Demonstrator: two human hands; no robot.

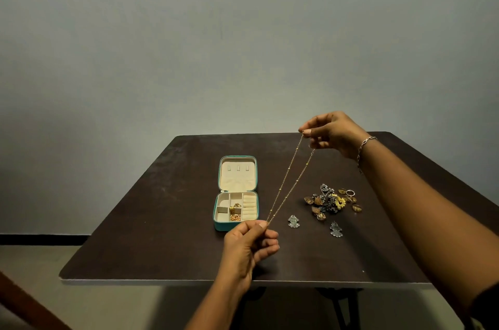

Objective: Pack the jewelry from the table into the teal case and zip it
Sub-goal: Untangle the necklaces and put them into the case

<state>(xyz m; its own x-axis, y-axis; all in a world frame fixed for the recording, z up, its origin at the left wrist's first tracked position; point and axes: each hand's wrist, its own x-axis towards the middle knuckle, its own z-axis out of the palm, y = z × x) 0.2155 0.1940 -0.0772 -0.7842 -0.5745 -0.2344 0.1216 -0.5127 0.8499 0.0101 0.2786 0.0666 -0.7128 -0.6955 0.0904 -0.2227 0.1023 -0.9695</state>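
The teal case [217,224] lies open on the dark table [167,235], its cream lid flat behind the tray. Gold pieces [235,212] rest in the tray's middle compartments. A thin gold chain necklace [290,181] is stretched taut in the air to the right of the case. My left hand [249,247] pinches its lower loop near the case's front right corner. My right hand [333,134] pinches its two upper ends above the table's far side. A pile of gold and silver earrings and rings [330,201] lies to the right of the case.
Two silver leaf-shaped earrings [293,221] [335,229] lie apart in front of the pile. A bracelet [364,145] circles my right wrist. A plain grey wall stands behind the table, whose front edge is close to me. The table's legs show below.
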